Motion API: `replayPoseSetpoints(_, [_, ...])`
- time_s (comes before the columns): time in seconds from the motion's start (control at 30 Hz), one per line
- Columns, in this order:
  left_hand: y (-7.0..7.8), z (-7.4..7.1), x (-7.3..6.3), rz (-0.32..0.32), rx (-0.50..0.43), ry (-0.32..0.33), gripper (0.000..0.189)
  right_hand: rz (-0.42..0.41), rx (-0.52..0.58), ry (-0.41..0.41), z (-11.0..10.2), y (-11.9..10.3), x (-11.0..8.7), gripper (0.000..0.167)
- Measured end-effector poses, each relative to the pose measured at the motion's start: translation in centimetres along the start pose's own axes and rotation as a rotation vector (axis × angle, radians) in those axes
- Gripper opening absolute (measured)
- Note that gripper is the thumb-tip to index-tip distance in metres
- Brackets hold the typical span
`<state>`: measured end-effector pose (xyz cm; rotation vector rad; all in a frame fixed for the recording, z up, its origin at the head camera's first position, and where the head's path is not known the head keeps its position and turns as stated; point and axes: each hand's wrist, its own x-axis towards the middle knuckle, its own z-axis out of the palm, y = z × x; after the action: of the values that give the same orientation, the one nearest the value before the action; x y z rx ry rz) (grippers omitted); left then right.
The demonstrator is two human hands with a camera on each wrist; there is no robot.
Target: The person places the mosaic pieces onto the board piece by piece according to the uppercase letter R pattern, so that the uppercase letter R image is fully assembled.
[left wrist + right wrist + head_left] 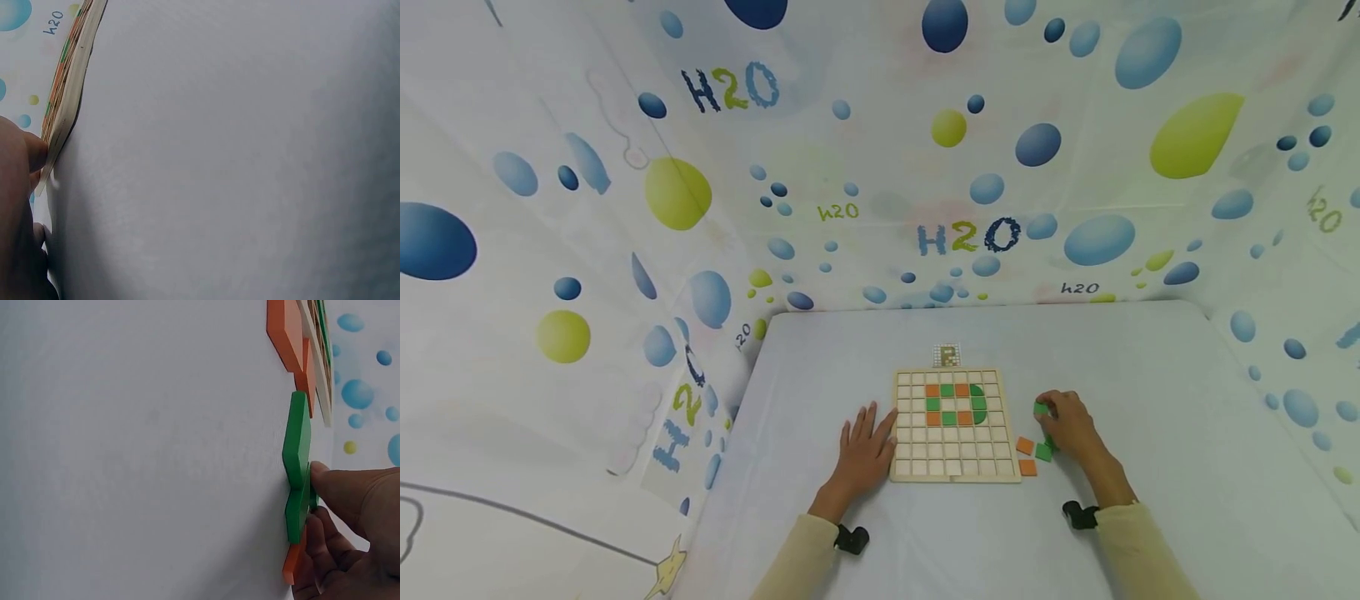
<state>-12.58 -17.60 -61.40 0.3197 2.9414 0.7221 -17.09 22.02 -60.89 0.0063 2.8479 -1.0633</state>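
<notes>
A square wooden grid board [919, 450] lies on the white table, with orange and green tiles [947, 418] forming a ring in its upper cells. My left hand [863, 458] is spread flat beside the board, fingers straight, its fingertips at the left edge. Right of the board, my right hand [1072, 427] pinches a small green tile [1041, 408] between thumb and fingers. In the right wrist view the thumb [334, 487] sits just behind two other green tiles [296, 440], which partly hide the held one.
Loose orange tiles [1027, 468] and a green tile [1043, 452] lie along the board's right edge. A small pattern card [947, 355] is behind the board. White fabric printed with blue and green drops [1037, 144] hangs behind the table.
</notes>
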Motion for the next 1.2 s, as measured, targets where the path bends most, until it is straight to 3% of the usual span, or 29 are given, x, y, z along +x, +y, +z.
replayPoseSetpoints(0.53, [0.3,-0.2,-0.1,-0.007,-0.007,-0.008,0.053,-0.016,0.051,-0.043,1.3,-1.8,0.5,0.028])
replayPoseSetpoints(0.8, [0.2,-0.2,-0.1,-0.008,-0.002,-0.005,0.053,-0.069,0.129,-0.068,2.5,-4.5,-0.2,0.033])
replayPoseSetpoints(1.2, [0.1,-0.1,-0.1,-0.009,-0.014,-0.002,0.053,-0.187,0.157,-0.084,6.3,-8.5,-1.5,0.028])
